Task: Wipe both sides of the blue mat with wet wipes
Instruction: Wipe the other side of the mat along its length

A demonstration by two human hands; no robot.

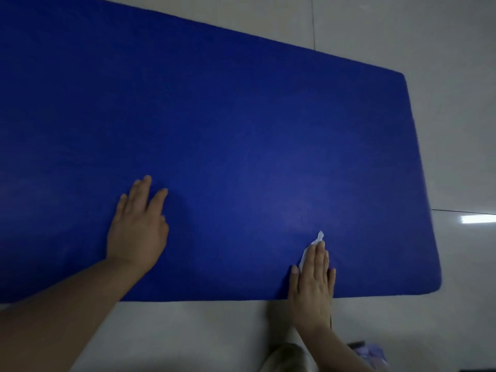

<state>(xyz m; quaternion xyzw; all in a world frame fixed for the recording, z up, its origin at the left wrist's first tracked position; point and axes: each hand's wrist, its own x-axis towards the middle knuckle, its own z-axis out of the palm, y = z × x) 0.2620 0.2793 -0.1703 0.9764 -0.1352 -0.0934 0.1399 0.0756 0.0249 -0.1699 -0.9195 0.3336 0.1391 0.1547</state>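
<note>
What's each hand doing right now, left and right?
Left hand: open, flat on the mat, holding nothing.
Right hand: open, straight fingers pressing a wipe onto the mat.

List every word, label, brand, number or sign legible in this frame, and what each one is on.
None can be read.
Blue mat: plain, no print showing.
Wet wipe under the right hand: plain white.
Purplish packet at the bottom edge: any print is too blurred and cut off to read.

Pale tiled floor (442, 76); blue mat (214, 130) flat on it.
</note>
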